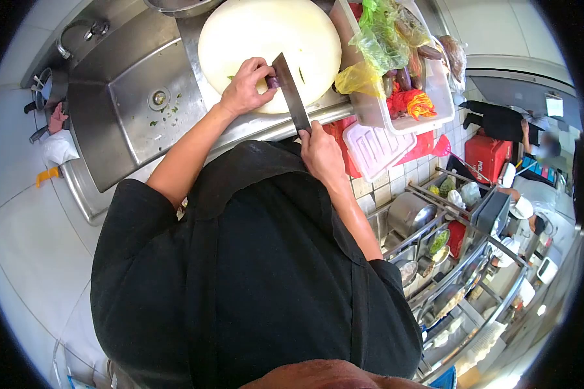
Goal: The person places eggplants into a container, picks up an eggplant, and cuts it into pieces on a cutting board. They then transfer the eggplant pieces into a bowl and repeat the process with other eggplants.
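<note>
My left hand (246, 87) has its fingers closed round a short piece of eggplant (272, 82), dark purple, over the round white cutting board (230, 32). Right beside the piece is the blade of a cleaver (292, 96), slanting across the board. Its handle is wrapped in my right hand (321, 154), near the front edge of the counter. A thin green sliver (301, 74) lies on the board to the right of the blade, and a small green bit shows by my left fingers.
A steel sink (130, 133) with scraps round its drain is on the left. To the right, a clear plastic bin (438, 107) holds plastic bags and several eggplants, with a pinkish lid (376, 149) below. Racks with pots (412, 214) and other people (503, 123) are farther right.
</note>
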`<state>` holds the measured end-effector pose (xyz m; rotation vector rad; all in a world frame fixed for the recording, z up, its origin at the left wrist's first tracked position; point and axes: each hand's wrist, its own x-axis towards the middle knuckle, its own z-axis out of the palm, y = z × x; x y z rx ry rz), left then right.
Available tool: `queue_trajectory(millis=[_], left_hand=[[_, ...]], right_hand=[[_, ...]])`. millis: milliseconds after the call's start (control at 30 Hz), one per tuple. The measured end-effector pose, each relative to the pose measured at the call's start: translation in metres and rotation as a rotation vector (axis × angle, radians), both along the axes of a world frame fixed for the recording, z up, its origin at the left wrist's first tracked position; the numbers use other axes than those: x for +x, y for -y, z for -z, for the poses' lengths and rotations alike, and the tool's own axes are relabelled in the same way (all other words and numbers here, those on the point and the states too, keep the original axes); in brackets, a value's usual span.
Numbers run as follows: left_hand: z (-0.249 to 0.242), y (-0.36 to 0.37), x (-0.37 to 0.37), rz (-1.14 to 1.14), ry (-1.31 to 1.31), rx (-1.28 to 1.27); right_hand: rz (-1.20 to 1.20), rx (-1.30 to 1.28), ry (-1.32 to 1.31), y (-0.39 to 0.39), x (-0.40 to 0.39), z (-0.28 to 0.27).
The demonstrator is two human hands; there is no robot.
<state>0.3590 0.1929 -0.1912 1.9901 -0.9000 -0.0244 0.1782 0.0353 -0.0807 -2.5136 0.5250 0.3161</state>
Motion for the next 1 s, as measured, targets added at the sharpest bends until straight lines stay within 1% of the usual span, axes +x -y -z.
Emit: queue_trajectory(millis=[100,133,267,300,400,500,600,700,900,1000], left_hand=[[0.003,0.001,-0.001,-0.006,0.004,-0.006],[0.004,-0.001,-0.001,-0.001,-0.004,-0.012],[0.003,-0.006,-0.003,-0.028,-0.05,0.009],[0.001,-0.008,-0.006,-0.037,-0.076,0.016],[0.0,-0.022,-0.014,-0.078,-0.022,-0.048],[0.001,-0.034,-0.018,-0.041,0.014,0.038],[-0.001,-0.036,-0.022,-0.074,0.085,0.051],[0.005,-0.035,-0.023,-0.081,0.051,0.058],[0.013,-0.037,-0.021,-0.053,0.111,0.036],[0.012,-0.035,-0.025,-0.076,0.073,0.008]], right_hand=[[-0.069,0.009,0.123,-0.005,0.014,0.011],[-0.073,-0.043,0.118,-0.008,0.021,0.019],[-0.097,-0.057,0.045,-0.008,0.026,0.03],[-0.084,-0.044,0.017,-0.006,0.02,0.026],[-0.046,-0.041,-0.076,0.001,0.001,0.015],[-0.024,-0.045,-0.021,0.003,-0.002,0.01],[-0.035,-0.035,0.025,-0.002,0.003,0.002],[-0.093,-0.04,0.009,-0.004,0.006,-0.003],[-0.151,-0.05,-0.029,-0.01,0.006,-0.001],[-0.219,-0.097,-0.026,-0.01,0.014,0.029]])
